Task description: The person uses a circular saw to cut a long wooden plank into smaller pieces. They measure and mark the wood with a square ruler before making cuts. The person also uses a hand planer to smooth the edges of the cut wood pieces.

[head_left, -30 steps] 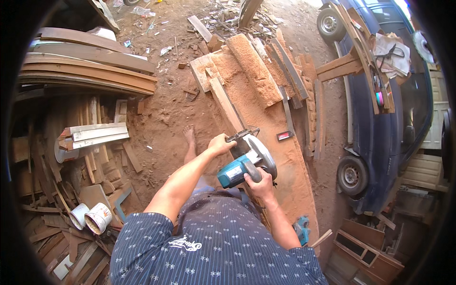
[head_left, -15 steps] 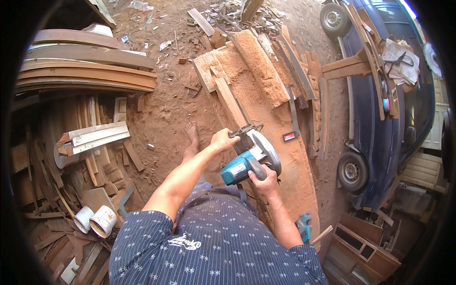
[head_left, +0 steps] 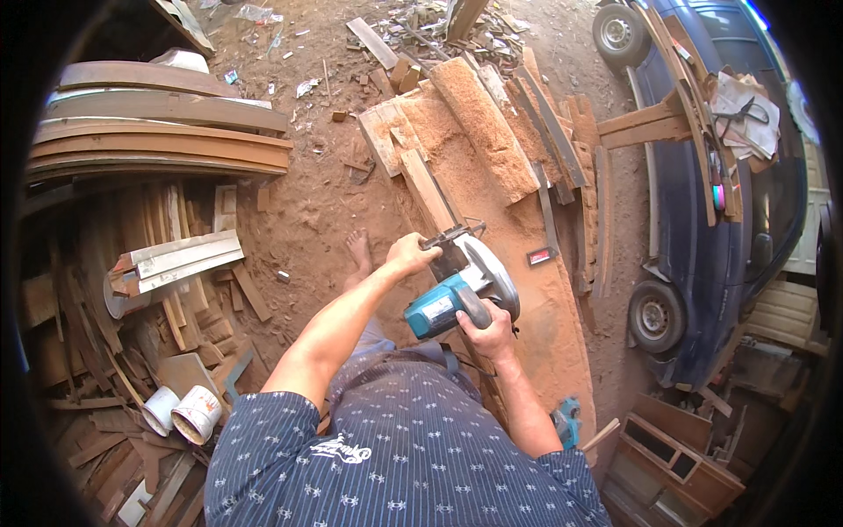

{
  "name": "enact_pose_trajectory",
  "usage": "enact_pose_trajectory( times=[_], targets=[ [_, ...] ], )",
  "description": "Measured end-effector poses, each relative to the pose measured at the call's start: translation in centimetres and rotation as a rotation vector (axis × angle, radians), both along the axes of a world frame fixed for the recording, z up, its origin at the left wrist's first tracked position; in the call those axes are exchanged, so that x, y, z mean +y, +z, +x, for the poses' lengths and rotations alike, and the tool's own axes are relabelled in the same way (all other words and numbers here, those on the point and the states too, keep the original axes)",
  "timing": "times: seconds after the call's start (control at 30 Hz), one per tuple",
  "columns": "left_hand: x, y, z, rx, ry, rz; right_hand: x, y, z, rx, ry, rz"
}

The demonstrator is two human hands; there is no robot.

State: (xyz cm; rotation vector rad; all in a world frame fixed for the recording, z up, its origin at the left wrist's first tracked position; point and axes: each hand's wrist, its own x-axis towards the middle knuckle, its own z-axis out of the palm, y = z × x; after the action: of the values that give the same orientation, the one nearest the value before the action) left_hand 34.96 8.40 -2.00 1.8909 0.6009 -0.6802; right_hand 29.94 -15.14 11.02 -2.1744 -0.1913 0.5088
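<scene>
Right hand (head_left: 489, 332): closed round the rear handle of a teal circular saw (head_left: 435, 307), fingers wrapped, presumably to steer and bear its weight. Left hand (head_left: 411, 256): curled at the front left of the saw's base; whether it grips the base, the wood below or both, cannot tell. Forward placement probably steadies the base and keeps fingers on the side away from the round guard.

Saw sits over the near part of a narrow timber strip (head_left: 428, 191), which lies lengthwise on the sawdust-covered surface (head_left: 553, 325), likely for support along its length. Blade motion: cannot tell.

Marking square (head_left: 540, 256) lies right of the saw, apart from it. Second teal tool (head_left: 568, 422) rests near the right forearm, seemingly parked out of the way.
</scene>
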Motion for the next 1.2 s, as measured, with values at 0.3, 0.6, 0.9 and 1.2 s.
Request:
enact_pose_trajectory(
  times=[0.3,0.6,0.9,1.2],
  targets=[
    [1.9,-0.4,1.6,-0.001,0.041,-0.019,2.4,0.4,1.8,-0.001,0.008,0.004],
    [4.7,-0.1,3.7,-0.014,0.043,-0.023,5.0,-0.3,3.9,-0.028,0.009,0.035],
    [7.6,0.4,6.0,-0.038,0.032,-0.035,7.6,-0.8,6.1,0.003,0.006,0.055],
    [10.5,-1.3,7.9,-0.070,0.059,-0.041,11.0,-0.5,8.5,0.003,0.036,0.050]
  ],
)
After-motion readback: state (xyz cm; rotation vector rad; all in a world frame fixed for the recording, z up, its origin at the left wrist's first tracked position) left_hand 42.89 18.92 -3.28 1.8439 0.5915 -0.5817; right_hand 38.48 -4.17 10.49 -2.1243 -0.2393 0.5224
